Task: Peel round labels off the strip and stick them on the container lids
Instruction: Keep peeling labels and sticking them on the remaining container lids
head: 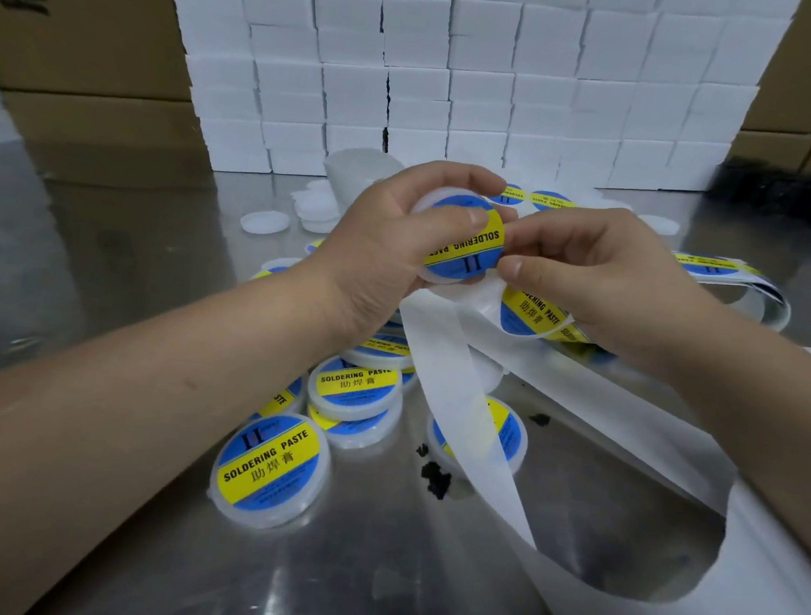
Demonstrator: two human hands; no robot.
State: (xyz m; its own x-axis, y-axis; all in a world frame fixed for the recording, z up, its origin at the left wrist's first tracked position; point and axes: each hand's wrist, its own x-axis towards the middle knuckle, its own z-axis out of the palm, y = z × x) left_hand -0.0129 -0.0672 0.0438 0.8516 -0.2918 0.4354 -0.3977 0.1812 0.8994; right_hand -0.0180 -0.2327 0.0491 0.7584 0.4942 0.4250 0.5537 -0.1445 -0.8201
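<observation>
White paper strip (443, 359) hangs toward 6 o'clock. Left hand (379, 252) grips a round translucent labelled lid (433, 201); right hand (604, 284), at its 3 o'clock, pinches the strip.

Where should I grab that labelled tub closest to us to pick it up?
Probably take the tub by its side wall from above, thumb and fingers on opposite edges. It lies flat, label up, so the top offers no hold; left and near sides are free, other tubs crowd the far right.
</observation>
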